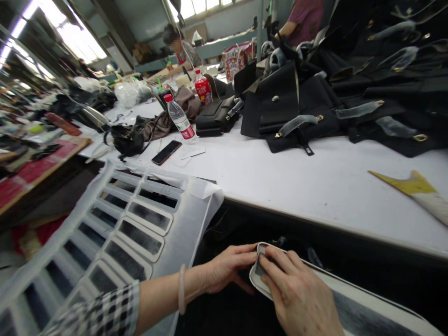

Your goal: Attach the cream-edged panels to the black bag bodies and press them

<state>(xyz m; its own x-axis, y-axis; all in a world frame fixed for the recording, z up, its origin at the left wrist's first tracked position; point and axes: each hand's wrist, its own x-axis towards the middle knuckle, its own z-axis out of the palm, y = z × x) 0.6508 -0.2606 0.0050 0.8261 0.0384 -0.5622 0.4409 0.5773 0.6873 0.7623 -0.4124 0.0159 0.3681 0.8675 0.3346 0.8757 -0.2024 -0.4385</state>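
A long piece with a pale rim, a dark grey middle and a rounded end, which looks like a bag panel, runs from the lower centre to the bottom right. At its rounded end, my left hand pinches the edge, fingertips on top and thumb partly below. My right hand is bent over the same end, its fingers pressed together on the inner side of the rim. Whether a small piece lies under those fingertips is hidden. Black material, partly in shadow, lies beneath both hands.
Left stands a translucent sheet with rows of slots. On the white table lie a phone, a water bottle, black bags and a yellow-ended tool. A red bottle and two people are farther back.
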